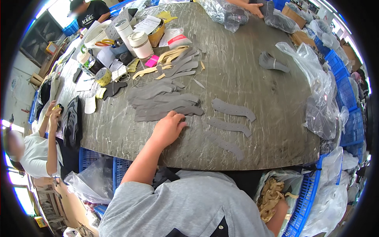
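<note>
The left hand (167, 128) rests loosely curled, holding nothing, on the near end of the grey strip stack (166, 103), while the right hand (278, 211), its grip hidden, dips into the tan strips (270, 193) well below-right of that stack; peeling off the top piece alone looks wisest.

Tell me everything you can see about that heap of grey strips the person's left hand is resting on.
The heap of grey strips is a loose, fanned pile of thin, flat, curved cut pieces, matte grey like felt or synthetic leather. They overlap in layers, mostly lying lengthwise left to right on the worn dark worktable. The left hand rests palm down with its fingertips on the pile's near edge. Three single grey strips with small punched holes lie spread apart to its right, and tan strips lie behind it.
</note>
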Demonstrator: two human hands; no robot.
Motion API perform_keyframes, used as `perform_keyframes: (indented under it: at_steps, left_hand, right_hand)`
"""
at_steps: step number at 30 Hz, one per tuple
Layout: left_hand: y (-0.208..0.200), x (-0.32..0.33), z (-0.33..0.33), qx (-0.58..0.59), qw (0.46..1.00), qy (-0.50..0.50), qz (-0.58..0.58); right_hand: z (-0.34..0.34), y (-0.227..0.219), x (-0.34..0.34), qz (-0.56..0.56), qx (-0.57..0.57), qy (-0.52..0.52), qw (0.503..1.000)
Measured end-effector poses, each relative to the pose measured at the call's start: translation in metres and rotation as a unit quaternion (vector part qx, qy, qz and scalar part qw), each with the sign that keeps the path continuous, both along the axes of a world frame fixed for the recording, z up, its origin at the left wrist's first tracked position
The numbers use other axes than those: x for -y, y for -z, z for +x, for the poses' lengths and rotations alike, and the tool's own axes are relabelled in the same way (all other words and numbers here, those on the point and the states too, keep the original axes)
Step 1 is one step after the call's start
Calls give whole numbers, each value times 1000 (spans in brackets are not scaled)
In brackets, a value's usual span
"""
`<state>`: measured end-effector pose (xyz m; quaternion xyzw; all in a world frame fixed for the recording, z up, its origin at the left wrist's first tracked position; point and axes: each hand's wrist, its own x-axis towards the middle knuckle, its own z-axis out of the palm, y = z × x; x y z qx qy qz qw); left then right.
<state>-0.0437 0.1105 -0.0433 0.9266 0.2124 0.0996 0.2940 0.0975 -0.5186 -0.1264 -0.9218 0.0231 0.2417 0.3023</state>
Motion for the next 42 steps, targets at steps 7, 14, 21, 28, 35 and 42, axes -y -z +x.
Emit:
perform_keyframes:
  at_steps: [7, 14, 21, 28, 35, 42]
  left_hand:
    - [-39, 72, 22, 157, 960, 207, -101]
    - [-60, 115, 55, 272, 915, 291, -68]
    - [-49, 119, 49, 253, 913, 290, -132]
    - [-46, 121, 51, 227, 796, 246, -504]
    - [-44, 116, 50, 211, 769, 205, -567]
    - [-58, 90, 59, 316, 891, 322, -45]
  right_hand:
    - [3, -93, -210, 172, 313, -96, 929]
    - [-33, -148, -366, 426, 159, -295, 840]
    - [-36, -133, -366, 444, 125, -274, 844]
    - [-31, -133, -364, 482, -22, -184, 856]
    - [-17, -114, -360, 677, -265, -76, 682]
    - [-18, -127, -364, 710, -272, 1, 650]
